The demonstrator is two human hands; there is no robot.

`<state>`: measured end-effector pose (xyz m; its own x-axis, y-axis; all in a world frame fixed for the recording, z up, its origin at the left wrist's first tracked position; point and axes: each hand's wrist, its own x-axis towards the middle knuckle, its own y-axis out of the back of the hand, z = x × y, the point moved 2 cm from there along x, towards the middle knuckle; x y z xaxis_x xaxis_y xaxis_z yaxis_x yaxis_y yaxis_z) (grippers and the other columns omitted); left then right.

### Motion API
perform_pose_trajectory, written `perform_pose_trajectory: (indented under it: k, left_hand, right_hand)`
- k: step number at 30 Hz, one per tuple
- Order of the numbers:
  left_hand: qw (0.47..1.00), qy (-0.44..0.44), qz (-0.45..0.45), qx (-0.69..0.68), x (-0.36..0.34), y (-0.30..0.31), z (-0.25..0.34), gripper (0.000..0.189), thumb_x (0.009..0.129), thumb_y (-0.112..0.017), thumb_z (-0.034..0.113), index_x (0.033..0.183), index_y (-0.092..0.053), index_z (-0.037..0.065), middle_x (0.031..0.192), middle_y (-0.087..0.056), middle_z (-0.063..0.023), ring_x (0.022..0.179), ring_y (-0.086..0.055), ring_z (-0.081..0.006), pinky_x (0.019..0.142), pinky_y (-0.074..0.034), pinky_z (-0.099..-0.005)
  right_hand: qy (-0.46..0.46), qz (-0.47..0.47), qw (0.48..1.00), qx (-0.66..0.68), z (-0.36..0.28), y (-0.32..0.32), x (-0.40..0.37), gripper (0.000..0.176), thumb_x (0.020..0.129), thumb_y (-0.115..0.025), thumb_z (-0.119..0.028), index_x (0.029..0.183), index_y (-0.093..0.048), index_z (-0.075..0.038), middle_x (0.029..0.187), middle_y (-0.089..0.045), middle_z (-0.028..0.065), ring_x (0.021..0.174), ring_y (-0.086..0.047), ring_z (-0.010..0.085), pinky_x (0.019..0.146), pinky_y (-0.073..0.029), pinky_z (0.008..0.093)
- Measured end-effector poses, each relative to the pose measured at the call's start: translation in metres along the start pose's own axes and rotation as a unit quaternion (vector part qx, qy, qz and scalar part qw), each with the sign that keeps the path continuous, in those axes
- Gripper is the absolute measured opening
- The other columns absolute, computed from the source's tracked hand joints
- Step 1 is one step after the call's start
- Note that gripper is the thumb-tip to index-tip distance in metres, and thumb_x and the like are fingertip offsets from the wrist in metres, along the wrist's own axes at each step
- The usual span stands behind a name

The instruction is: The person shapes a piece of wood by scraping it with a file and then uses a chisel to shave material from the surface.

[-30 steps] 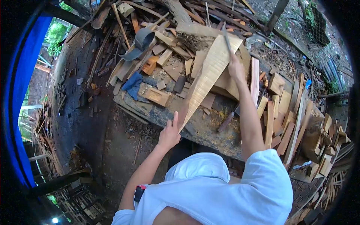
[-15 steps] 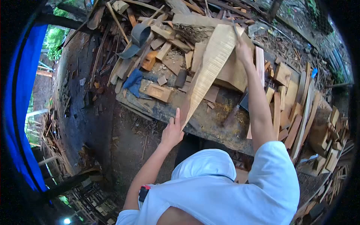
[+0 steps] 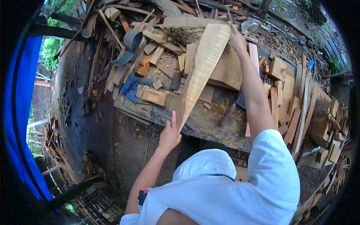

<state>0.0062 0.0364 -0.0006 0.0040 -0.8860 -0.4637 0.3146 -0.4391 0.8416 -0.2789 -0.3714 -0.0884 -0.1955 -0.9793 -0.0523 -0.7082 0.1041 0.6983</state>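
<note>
A long tapered wooden board [image 3: 205, 62] with a rippled pale face slants over the bench, wide end up and away from me. My left hand [image 3: 170, 137] grips its narrow lower end, the index finger stretched along the side. At the top right corner, my right hand [image 3: 237, 38] is closed around a thin dark blade-like metal tool [image 3: 229, 15], which points up and away beside the board's edge. The fingers partly hide its lower part. Behind the board's wide end lies a rough thick timber [image 3: 183, 29], and a large wooden block [image 3: 227, 69] sits beneath its right side.
On the worn bench [image 3: 204, 125] lie a broad-bladed knife [image 3: 229, 112] with a brown handle, a blue cloth [image 3: 130, 88] and a small wood block [image 3: 154, 96]. A curled grey strip [image 3: 132, 43] rests on offcuts at the left. Upright wood pieces [image 3: 296, 112] crowd the right.
My right hand and the metal tool have moved up and away along the board's right edge. My left hand keeps its hold. The whole view has shifted slightly.
</note>
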Motion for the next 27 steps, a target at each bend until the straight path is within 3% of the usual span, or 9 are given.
perform_pose_trajectory:
  k: [4,7,10,12,14,16,18,20,27]
  left_hand:
    - [1.0,0.0,0.002,0.006,0.001,-0.001,-0.001,0.106,0.075,-0.072,0.011,0.154,-0.001,0.004,0.106,-0.05,-0.0247,0.089,-0.063,-0.0447,0.073,-0.056,-0.0492]
    - [1.0,-0.004,0.002,0.006,0.003,-0.006,-0.003,0.105,0.077,-0.072,0.012,0.154,-0.001,0.004,0.107,-0.05,-0.026,0.09,-0.062,-0.0454,0.073,-0.056,-0.0487]
    - [1.0,-0.016,0.006,-0.015,0.005,-0.011,-0.003,0.104,0.078,-0.071,0.013,0.153,0.001,0.004,0.108,-0.051,-0.0285,0.09,-0.062,-0.0465,0.073,-0.055,-0.0496]
    - [0.999,-0.034,-0.001,-0.025,0.006,-0.013,-0.006,0.105,0.08,-0.072,0.017,0.153,0.003,0.004,0.113,-0.051,-0.0329,0.091,-0.062,-0.0482,0.075,-0.055,-0.0502]
    - [0.999,-0.037,0.003,-0.028,0.007,-0.01,-0.007,0.107,0.082,-0.073,0.024,0.153,0.005,0.002,0.118,-0.05,-0.0365,0.093,-0.062,-0.0495,0.077,-0.054,-0.0502]
    - [0.998,-0.06,-0.008,-0.023,0.009,-0.012,-0.011,0.108,0.085,-0.071,0.033,0.152,0.006,0.001,0.12,-0.05,-0.0384,0.096,-0.061,-0.0508,0.08,-0.054,-0.0505]
    - [0.997,-0.067,0.001,-0.038,0.012,-0.01,-0.011,0.107,0.087,-0.068,0.039,0.152,0.008,0.0,0.116,-0.052,-0.0382,0.097,-0.06,-0.0518,0.081,-0.053,-0.0518]
    - [0.995,-0.085,-0.012,-0.051,0.015,-0.008,-0.013,0.105,0.089,-0.064,0.045,0.152,0.008,0.001,0.121,-0.051,-0.0399,0.102,-0.057,-0.0541,0.087,-0.05,-0.0533]
    - [0.969,-0.057,-0.107,-0.216,0.029,0.0,-0.03,0.082,0.098,-0.048,0.047,0.153,-0.003,0.004,0.14,-0.043,-0.0349,0.126,-0.049,-0.0471,0.102,-0.041,-0.0463]
  right_hand:
    - [-0.099,-0.053,0.986,0.125,-0.012,0.03,-0.014,0.049,0.097,-0.036,-0.03,0.146,-0.04,-0.031,0.113,-0.065,0.025,0.096,-0.064,0.0452,0.087,-0.05,0.0521]
    - [-0.139,0.052,0.983,0.112,0.038,0.029,-0.029,0.043,0.101,-0.033,-0.034,0.139,-0.047,-0.021,0.12,-0.061,0.0269,0.097,-0.063,0.0467,0.086,-0.048,0.0525]
    - [0.057,0.191,0.979,0.051,0.12,0.018,-0.069,0.042,0.101,-0.035,-0.031,0.137,-0.048,-0.015,0.122,-0.058,0.0284,0.113,-0.056,0.0458,0.096,-0.044,0.0511]
    - [-0.095,0.098,0.991,0.012,0.124,0.046,-0.132,0.045,0.101,-0.037,-0.034,0.138,-0.047,-0.011,0.122,-0.059,0.0278,0.112,-0.056,0.0468,0.095,-0.044,0.0521]
    - [-0.025,0.175,0.984,-0.004,0.171,0.041,-0.171,0.046,0.1,-0.038,-0.036,0.144,-0.043,-0.022,0.112,-0.063,0.0285,0.102,-0.06,0.0494,0.089,-0.047,0.0552]
    - [-0.106,0.127,0.986,-0.026,0.172,0.063,-0.217,0.045,0.101,-0.04,-0.03,0.142,-0.046,-0.013,0.119,-0.06,0.03,0.112,-0.058,0.0449,0.097,-0.045,0.0489]
    - [-0.211,0.067,0.971,-0.084,0.162,0.087,-0.251,0.044,0.101,-0.038,-0.033,0.143,-0.044,-0.02,0.105,-0.063,0.033,0.099,-0.061,0.0493,0.088,-0.048,0.0557]
    - [-0.208,0.085,0.97,-0.095,0.174,0.094,-0.277,0.044,0.101,-0.038,-0.037,0.143,-0.044,-0.025,0.094,-0.064,0.0339,0.088,-0.063,0.0513,0.079,-0.048,0.0608]
    - [-0.138,0.187,0.938,-0.255,0.148,0.107,-0.355,0.045,0.093,-0.053,-0.021,0.138,-0.051,-0.019,0.105,-0.056,0.017,0.097,-0.055,0.0368,0.08,-0.046,0.0487]
